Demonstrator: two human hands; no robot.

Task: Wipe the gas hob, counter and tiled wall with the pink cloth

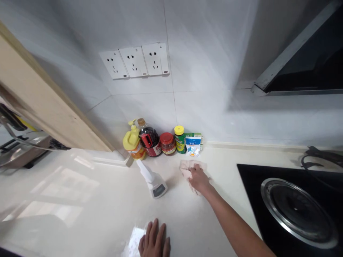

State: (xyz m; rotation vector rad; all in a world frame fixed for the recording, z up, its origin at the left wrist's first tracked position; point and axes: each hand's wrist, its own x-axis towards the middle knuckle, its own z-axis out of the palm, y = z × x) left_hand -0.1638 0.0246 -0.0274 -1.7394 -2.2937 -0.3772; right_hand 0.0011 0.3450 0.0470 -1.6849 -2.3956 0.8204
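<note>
My right hand [198,178] is closed on a pale pink cloth [187,166] and presses it flat against the white countertop [107,214]. The cloth lies just in front of a blue and white packet [193,145]. Near the front edge, my left hand [154,241] rests on the counter with its fingers stretched out, holding nothing. Between the two hands and farther back, a white spray bottle [154,182] with a grey label stands on the counter, its top pointing toward the wall.
Along the wall stand a yellow jug [132,142], a dark sauce bottle [150,139], a red-lidded jar [168,144] and a green jar with a yellow lid [179,139]. A black cooktop [252,185] is at right, below a range hood [302,64]. A wooden panel [53,96] juts in at left.
</note>
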